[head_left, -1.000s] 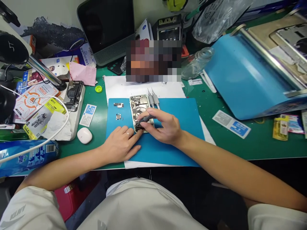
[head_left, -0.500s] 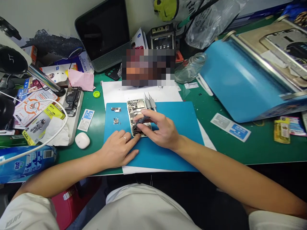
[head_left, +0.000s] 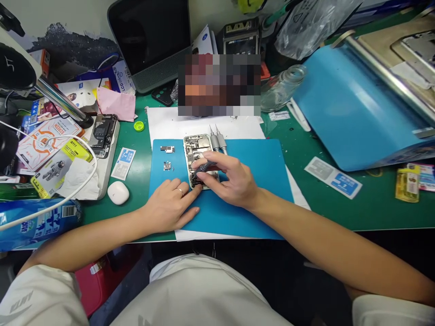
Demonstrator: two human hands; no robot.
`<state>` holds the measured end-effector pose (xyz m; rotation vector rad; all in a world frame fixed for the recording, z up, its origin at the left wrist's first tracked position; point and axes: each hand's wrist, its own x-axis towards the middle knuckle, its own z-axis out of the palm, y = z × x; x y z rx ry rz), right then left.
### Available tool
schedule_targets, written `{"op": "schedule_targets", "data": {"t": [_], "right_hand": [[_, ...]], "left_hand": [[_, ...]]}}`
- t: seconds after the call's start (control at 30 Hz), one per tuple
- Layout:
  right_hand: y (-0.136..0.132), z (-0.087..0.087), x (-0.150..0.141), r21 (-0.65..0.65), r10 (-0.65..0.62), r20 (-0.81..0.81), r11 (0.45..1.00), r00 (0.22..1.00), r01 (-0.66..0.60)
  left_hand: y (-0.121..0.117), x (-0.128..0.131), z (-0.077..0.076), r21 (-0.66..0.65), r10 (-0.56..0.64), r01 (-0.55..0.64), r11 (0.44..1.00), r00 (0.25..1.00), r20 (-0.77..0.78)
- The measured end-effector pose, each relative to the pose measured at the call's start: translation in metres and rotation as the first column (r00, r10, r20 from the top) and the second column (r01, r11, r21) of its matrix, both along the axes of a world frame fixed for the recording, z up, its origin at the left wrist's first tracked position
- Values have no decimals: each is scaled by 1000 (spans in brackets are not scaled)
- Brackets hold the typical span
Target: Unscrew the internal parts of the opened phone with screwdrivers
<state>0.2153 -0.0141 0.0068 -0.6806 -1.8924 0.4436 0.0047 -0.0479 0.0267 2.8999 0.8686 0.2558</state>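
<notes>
Head view — right fingers grasping dark tool, left fingers loose against open phone

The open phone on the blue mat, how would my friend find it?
On the green table, find the flat blue mat. The open phone lies at its back edge, left hand at the near end, right hand holding a dark tool over it. Its frame is pale; the other open phone, off to the left, is mostly black, with no hand on it.
</notes>
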Motion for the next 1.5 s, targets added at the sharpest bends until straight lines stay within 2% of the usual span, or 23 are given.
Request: {"op": "schedule_targets", "data": {"t": [0.53,0.73,1.03,1.3,1.5], "right_hand": [[0,-2,1,-7,48,1,999,999,-48],[4,1,1,100,102,29,990,994,-104],[4,0,-1,114,144,39,982,989,-147],[6,2,-3,190,67,59,979,996,-77],[5,1,-6,197,101,40,975,994,-106]], "left_hand": [[-1,1,-2,-14,4,-4,1000,1000,-15],[0,1,-1,-18,4,-5,1000,1000,-17],[0,0,-2,5,4,-4,1000,1000,15],[1,0,1,2,0,0,1000,999,32],[0,0,0,4,7,-7,1000,1000,12]]}}
